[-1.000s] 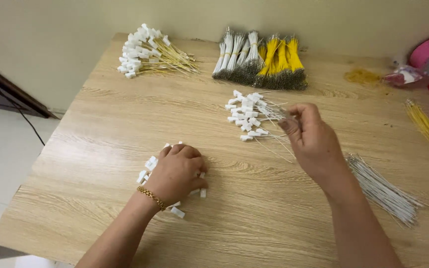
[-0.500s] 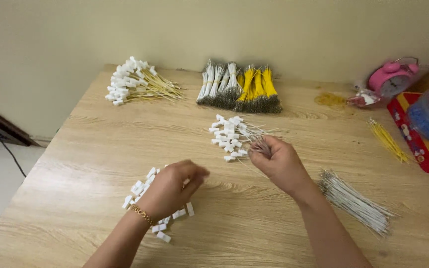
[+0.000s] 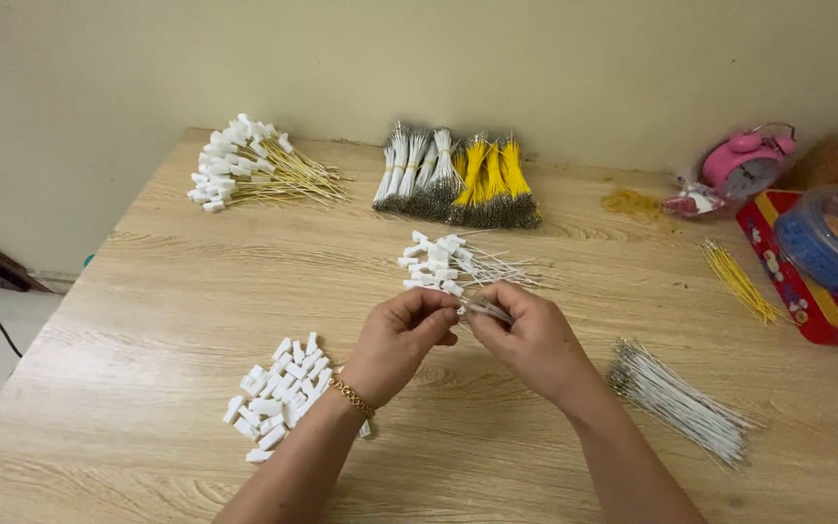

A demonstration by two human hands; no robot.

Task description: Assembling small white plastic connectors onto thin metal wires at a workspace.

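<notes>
My left hand (image 3: 402,342) and my right hand (image 3: 526,340) meet over the middle of the wooden table (image 3: 147,291). The left fingers pinch a small white connector and the right fingers pinch a thin white wire (image 3: 485,309) at it. Just beyond the hands lies a pile of white wires fitted with connectors (image 3: 448,266). Loose white connectors (image 3: 278,393) lie by my left wrist. A bundle of bare white wires (image 3: 681,400) lies right of my right forearm.
At the back stand bundles of white and yellow wires (image 3: 458,180) and a pile of yellow wires with white connectors (image 3: 249,167). Loose yellow wires (image 3: 739,281), a red box with a blue-lidded tub (image 3: 826,257) and a pink alarm clock (image 3: 739,165) are at the right.
My left hand lifted off the loose connectors with one and came to the middle. My right hand drew back from the finished pile with a wire to meet it. The view tilted down.
</notes>
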